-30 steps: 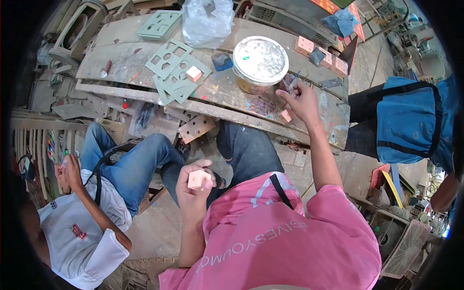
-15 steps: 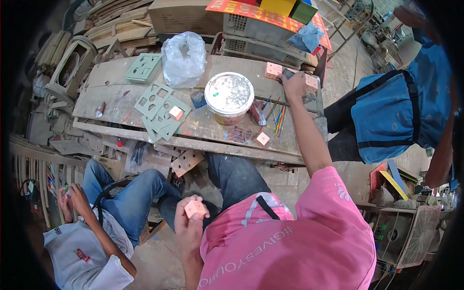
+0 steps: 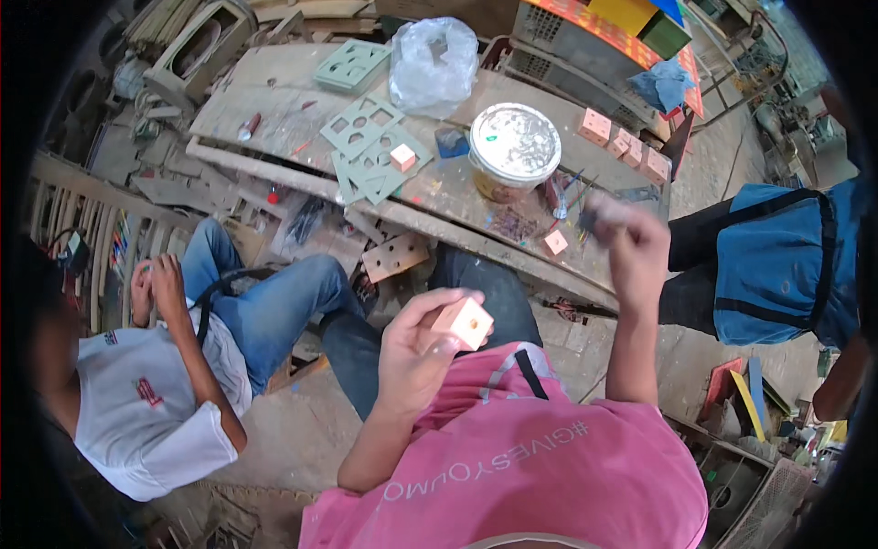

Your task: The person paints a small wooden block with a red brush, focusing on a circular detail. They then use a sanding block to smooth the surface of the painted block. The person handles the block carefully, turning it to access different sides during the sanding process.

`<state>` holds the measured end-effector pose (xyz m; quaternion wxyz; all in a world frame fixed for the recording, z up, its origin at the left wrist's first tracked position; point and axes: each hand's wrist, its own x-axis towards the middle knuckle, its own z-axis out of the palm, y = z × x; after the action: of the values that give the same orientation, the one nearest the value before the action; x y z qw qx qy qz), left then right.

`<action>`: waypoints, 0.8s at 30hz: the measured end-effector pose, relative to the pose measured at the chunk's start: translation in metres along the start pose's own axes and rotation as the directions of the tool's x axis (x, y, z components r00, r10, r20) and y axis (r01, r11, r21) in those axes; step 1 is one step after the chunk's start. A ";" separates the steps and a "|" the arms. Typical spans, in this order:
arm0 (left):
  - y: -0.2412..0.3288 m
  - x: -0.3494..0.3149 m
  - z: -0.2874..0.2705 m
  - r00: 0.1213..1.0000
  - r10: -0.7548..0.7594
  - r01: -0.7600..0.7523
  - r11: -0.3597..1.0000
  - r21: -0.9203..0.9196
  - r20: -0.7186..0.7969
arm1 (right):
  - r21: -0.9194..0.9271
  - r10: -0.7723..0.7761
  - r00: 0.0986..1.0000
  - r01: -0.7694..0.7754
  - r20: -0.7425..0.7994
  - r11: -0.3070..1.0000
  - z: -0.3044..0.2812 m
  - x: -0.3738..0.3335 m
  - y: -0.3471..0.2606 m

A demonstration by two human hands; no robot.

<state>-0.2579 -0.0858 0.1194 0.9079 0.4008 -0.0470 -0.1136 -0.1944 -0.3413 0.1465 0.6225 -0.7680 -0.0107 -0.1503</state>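
My left hand (image 3: 413,357) is closed around a pale orange wooden block (image 3: 463,322), held over my lap with a hole showing in one face. To the right, over the table's front edge, my right hand (image 3: 637,249) is smeared by motion. Its fingers look curled around something dark grey that I cannot make out. Below and left of that hand, a similar small block (image 3: 555,242) lies on the table. Another block (image 3: 402,157) rests on flat green-grey panels (image 3: 380,137) with cut-out shapes. Several more blocks (image 3: 622,145) stand in a row at the far right.
On the wooden table (image 3: 274,91) stands a paint-marked white-lidded bucket (image 3: 515,142), with a clear plastic bag (image 3: 433,69) behind it. Thin brushes (image 3: 578,192) lie beside the bucket. One person (image 3: 155,384) sits at my left; another in blue (image 3: 773,256) stands at right.
My right hand has left the row of blocks and come back toward me. The left hand has raised its block and turned it. The whole view has shifted.
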 end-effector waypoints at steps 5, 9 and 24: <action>0.003 -0.007 0.017 0.995 -0.101 0.102 0.969 -0.225 0.015 | -0.203 -0.453 0.709 0.633 0.541 0.747 0.046 -0.047 -0.063; 0.008 -0.020 0.017 0.992 -0.098 0.116 0.958 -0.262 0.082 | -0.138 -0.545 0.564 0.763 0.621 0.632 0.049 -0.050 -0.058; 0.016 -0.048 0.021 0.996 -0.088 0.088 0.996 0.031 -0.011 | 0.136 -0.660 0.429 0.768 0.617 0.626 0.060 -0.027 -0.067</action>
<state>-0.3053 -0.0792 0.1455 0.8957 0.4175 -0.0265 -0.1508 -0.2205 -0.2641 0.1928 0.3926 -0.7421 -0.5244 -0.1420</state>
